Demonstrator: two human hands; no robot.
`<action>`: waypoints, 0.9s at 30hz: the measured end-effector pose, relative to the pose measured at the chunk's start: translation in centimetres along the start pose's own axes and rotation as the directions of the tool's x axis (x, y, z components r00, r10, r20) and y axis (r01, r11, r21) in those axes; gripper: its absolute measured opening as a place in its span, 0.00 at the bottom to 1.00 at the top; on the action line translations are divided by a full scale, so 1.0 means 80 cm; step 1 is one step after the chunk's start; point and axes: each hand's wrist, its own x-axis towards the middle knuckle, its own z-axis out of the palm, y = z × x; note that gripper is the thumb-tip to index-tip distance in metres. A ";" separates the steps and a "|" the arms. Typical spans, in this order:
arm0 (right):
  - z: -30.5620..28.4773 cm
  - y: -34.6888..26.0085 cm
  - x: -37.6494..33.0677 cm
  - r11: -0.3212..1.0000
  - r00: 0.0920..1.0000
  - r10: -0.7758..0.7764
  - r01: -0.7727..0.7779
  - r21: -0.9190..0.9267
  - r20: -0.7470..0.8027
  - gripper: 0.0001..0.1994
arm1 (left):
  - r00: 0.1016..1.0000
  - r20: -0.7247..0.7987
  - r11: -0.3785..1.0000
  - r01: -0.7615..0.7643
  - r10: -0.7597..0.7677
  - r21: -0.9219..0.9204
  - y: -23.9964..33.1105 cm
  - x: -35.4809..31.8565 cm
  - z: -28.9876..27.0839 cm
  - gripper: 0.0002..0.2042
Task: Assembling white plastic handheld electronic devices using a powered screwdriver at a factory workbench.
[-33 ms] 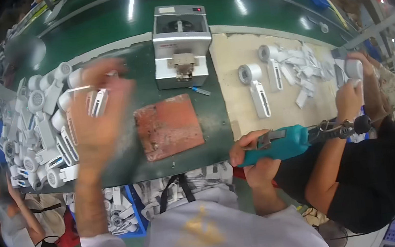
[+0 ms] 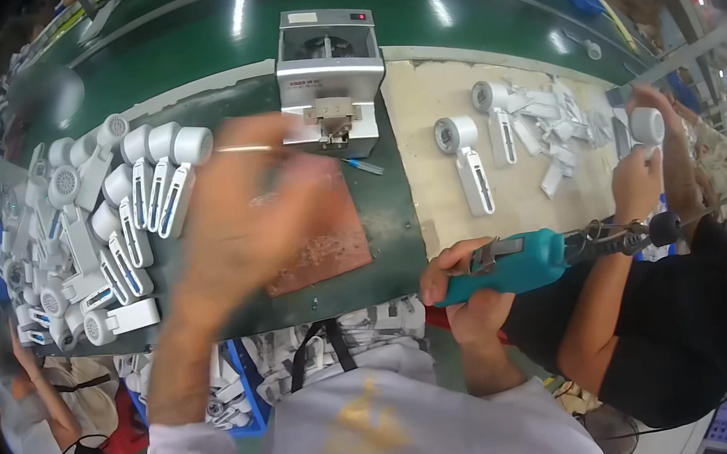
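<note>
My left hand (image 2: 239, 210) is over the red-brown pad (image 2: 329, 240), its fingertips below the front of a silver screw feeder (image 2: 333, 85). Motion smears the fingers; a thin pale strip (image 2: 247, 149) shows across them, and whether they grip it is unclear. Close by on the left, white handheld fans (image 2: 170, 201) lie in a crowded row, handle slots facing up. My right hand (image 2: 471, 291) is closed around a teal electric screwdriver (image 2: 518, 264), held sideways at the table's front edge.
A blue-tipped thin tool (image 2: 365, 166) lies beside the feeder. On the cream board (image 2: 441, 190) are two more fans (image 2: 462, 165) and loose white parts (image 2: 550, 122). At right, a co-worker's hand (image 2: 638, 184) holds a white fan part. A blue crate (image 2: 251, 386) of parts stands below the table.
My left hand has swept right from the fans to over the pad, uncovering several fans. My right hand and the screwdriver have barely moved.
</note>
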 end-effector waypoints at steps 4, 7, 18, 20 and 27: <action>-0.006 -0.013 -0.008 0.999 0.999 -0.016 0.014 -0.032 -0.039 0.36 | 0.925 0.368 0.977 -0.156 0.092 0.146 0.007 0.043 0.193 0.19; -0.012 -0.021 -0.020 0.998 0.998 -0.002 -0.003 -0.069 -0.062 0.37 | 0.924 0.374 0.928 -0.206 0.081 0.310 -0.018 0.050 0.293 0.20; -0.033 -0.028 -0.025 0.980 0.994 -0.024 0.002 -0.199 -0.109 0.37 | 0.969 0.188 0.977 -0.181 0.158 0.112 -0.027 0.012 0.195 0.12; -0.025 -0.035 -0.009 0.984 0.972 0.134 -0.154 -0.094 -0.192 0.41 | 0.964 0.238 0.976 -0.158 0.119 0.152 -0.022 -0.011 0.149 0.10; 0.034 -0.006 0.094 0.953 0.974 -0.225 0.228 -0.198 0.039 0.42 | 0.975 0.211 0.973 -0.109 0.065 0.202 -0.074 -0.064 0.061 0.13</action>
